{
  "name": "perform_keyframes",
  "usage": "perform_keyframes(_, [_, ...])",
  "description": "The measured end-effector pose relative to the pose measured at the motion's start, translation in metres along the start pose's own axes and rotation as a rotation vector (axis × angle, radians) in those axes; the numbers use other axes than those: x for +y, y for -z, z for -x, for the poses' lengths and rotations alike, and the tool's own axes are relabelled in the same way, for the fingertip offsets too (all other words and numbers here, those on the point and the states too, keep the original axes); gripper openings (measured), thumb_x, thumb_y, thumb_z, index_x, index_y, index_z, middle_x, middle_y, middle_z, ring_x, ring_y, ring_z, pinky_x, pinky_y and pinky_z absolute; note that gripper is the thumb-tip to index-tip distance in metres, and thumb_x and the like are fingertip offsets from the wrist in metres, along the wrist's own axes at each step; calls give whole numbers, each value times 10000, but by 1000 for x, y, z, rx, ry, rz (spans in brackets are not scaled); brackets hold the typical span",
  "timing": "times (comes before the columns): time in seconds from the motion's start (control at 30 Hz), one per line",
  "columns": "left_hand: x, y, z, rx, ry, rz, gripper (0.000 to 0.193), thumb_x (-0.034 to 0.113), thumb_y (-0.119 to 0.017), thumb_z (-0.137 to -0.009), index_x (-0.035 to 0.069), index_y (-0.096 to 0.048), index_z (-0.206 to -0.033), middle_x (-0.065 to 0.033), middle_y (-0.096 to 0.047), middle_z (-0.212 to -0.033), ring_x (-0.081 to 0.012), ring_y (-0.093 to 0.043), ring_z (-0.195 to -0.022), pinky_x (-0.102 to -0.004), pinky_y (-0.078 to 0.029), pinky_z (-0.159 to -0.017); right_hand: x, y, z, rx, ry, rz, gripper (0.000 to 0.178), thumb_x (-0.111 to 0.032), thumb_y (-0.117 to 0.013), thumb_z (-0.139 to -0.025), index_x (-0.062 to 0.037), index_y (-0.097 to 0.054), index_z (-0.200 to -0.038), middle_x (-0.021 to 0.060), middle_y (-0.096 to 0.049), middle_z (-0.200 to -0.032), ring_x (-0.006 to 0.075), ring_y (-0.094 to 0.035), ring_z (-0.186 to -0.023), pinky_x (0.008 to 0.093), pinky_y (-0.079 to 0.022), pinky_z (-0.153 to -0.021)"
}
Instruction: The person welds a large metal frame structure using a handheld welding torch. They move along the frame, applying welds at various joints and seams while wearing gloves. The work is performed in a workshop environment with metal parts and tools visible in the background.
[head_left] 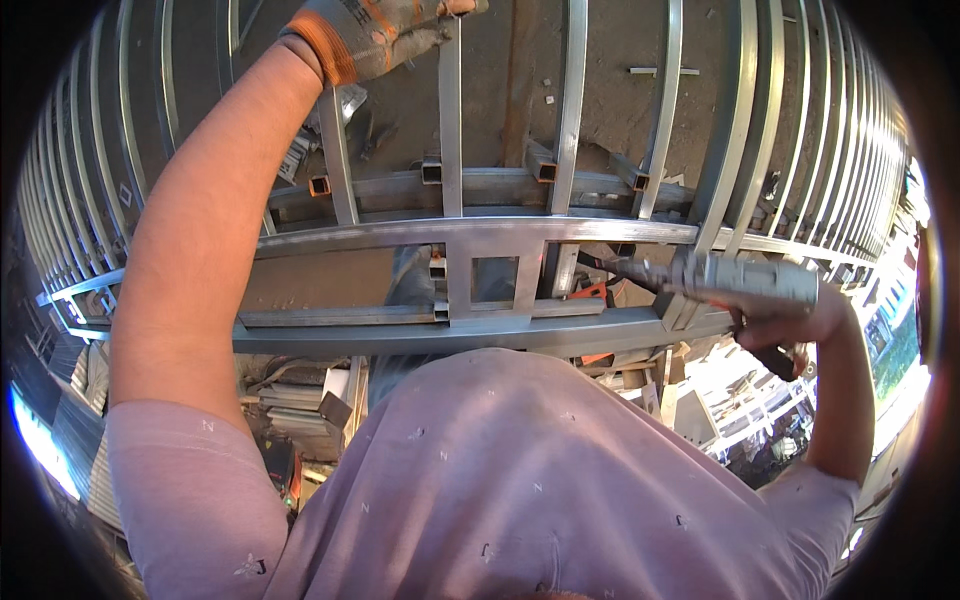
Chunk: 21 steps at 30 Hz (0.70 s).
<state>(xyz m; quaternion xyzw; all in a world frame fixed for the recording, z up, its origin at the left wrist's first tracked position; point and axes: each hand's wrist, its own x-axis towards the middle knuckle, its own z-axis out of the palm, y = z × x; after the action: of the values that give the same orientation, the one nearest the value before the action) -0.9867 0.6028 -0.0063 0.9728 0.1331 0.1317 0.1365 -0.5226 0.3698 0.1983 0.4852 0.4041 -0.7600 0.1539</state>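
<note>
My left hand (365,40), in a grey and orange work glove, is at the top, its fingers closed about an upright square steel bar (451,120). Part of those fingers is cut off by the picture's edge. On the right, my bare right hand (800,325) is wrapped round the grip of a grey, drill-like power tool (745,280), blurred by motion. The tool's dark, narrow front end points left, over the steel frame (400,234). A flat metal plate with a square opening (535,270) spans two rails of the frame in front of me.
Long upright bars (572,110) run away from me across the frame. Cut ends of square tube (541,163) lie under them. Stacked offcuts (295,405) are at the lower left, and scattered scrap (735,400) lies at the right. A loose strip (663,71) rests on the ground.
</note>
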Motion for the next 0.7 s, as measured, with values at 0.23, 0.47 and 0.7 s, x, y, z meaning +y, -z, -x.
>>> perform_keyframes(0.23, [2, 5, -1, -6, -6, -1, 473, 262, -779, -942, 213, -711, -1407, -50, -685, -1490, -357, -589, -1482, -576, -392, -1290, -12, -53, 52, 63, 166, 88, 406, -166, -951, -873, 10, -763, -1188, 62, -749, -830, 187, -694, -700, 348, -563, -672])
perform_keyframes(0.47, [3, 8, -2, -26, 4, 6, 514, 271, -789, -920, 215, -706, -1424, -64, -699, -1490, -371, -598, -1475, -606, -384, -1291, 45, -92, 65, 579, -502, -328, 339, -2, -883, -887, -28, -751, -1198, 22, -729, -906, 138, -689, -745, 329, -589, -651])
perform_keyframes(0.7, [4, 7, -5, -46, 7, -26, 505, 280, -791, -908, 222, -711, -1403, -57, -696, -1503, -364, -599, -1476, -602, -383, -1294, -26, -70, 119, 608, -253, -454, 276, 56, -828, -766, 26, -741, -1025, 75, -722, -902, 182, -720, -775, 311, -561, -634])
